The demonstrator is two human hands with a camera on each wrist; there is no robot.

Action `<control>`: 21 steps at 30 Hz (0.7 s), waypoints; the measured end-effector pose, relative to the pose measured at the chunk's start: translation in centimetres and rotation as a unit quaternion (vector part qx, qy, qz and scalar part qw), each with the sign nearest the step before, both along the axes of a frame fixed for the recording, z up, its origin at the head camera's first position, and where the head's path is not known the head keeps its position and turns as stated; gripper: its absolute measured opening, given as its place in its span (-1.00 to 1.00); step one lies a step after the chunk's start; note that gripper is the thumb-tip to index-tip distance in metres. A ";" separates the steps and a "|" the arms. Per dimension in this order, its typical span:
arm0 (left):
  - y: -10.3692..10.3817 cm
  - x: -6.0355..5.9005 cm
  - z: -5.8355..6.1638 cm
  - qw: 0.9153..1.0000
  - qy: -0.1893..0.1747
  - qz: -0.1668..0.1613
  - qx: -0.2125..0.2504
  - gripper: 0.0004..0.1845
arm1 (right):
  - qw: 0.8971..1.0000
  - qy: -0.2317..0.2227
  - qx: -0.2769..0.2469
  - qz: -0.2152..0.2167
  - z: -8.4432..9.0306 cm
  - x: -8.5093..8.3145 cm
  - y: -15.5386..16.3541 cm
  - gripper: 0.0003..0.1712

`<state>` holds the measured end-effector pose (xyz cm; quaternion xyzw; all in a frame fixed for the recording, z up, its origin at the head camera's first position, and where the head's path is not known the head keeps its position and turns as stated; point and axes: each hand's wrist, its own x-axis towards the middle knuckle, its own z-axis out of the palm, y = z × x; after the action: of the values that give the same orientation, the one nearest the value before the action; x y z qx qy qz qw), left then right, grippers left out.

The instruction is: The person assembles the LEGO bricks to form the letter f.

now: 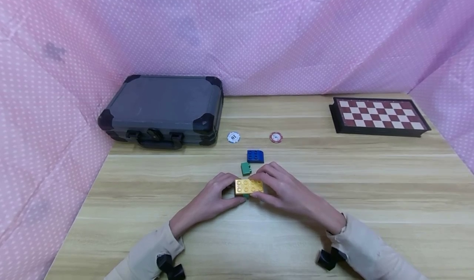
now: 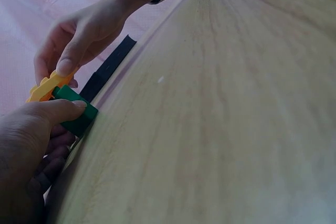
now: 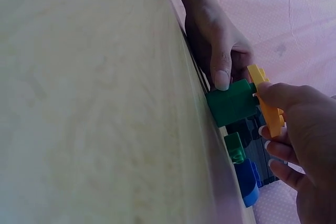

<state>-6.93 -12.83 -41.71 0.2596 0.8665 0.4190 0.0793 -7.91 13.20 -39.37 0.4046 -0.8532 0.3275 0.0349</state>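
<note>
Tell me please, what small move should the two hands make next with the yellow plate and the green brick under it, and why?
Probably press down. The yellow plate lies on a green brick, the left hand pinching the brick and the right hand gripping the plate. In the right wrist view the plate looks tilted against the brick, so it seems not fully seated; a gentle squeeze would likely close it.

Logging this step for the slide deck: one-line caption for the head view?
Left hand and right hand hold a yellow brick on a green brick on the table.
</note>
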 end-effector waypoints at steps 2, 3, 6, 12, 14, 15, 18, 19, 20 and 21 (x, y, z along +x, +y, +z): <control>0.0 0.0 0.0 1.000 -0.002 0.000 0.000 -0.60 | 1.000 -0.004 0.006 0.001 0.1 -0.1 0.0 -0.55; 0.0 0.0 0.0 1.000 -0.001 0.000 -0.001 -0.60 | 1.000 -0.006 0.007 0.001 0.1 -0.1 0.0 -0.55; 0.0 0.1 0.0 1.000 0.000 -0.001 -0.002 -0.61 | 1.000 -0.006 0.014 0.002 0.1 -0.1 0.1 -0.55; 0.0 0.1 0.0 1.000 -0.006 0.001 -0.007 -0.60 | 1.000 -0.007 0.022 0.004 0.1 0.0 0.2 -0.55; 0.0 0.0 0.0 1.000 -0.010 0.003 -0.008 -0.60 | 1.000 -0.009 0.025 0.005 0.1 0.0 0.2 -0.55; 0.0 0.0 -0.1 1.000 -0.011 0.003 -0.008 -0.60 | 1.000 -0.012 0.027 0.005 0.2 0.0 0.2 -0.55; 0.0 -0.1 -0.1 1.000 -0.011 0.002 -0.008 -0.60 | 0.999 -0.023 0.035 0.007 0.4 -0.1 0.2 -0.56; 0.0 -0.1 -0.1 1.000 -0.011 0.002 -0.008 -0.60 | 0.999 -0.028 0.039 0.007 0.4 -0.1 0.2 -0.56; 0.0 -0.1 -0.1 1.000 -0.009 0.001 -0.008 -0.61 | 0.999 -0.031 0.044 0.008 0.5 -0.2 0.2 -0.56; 0.0 -0.2 -0.1 1.000 -0.009 0.001 -0.008 -0.61 | 0.998 -0.035 0.048 0.009 0.6 -0.2 0.2 -0.57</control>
<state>-7.09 -12.85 -41.80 0.2546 0.8693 0.4143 0.0885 -8.08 13.42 -38.75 0.4014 -0.8650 0.3007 -0.0168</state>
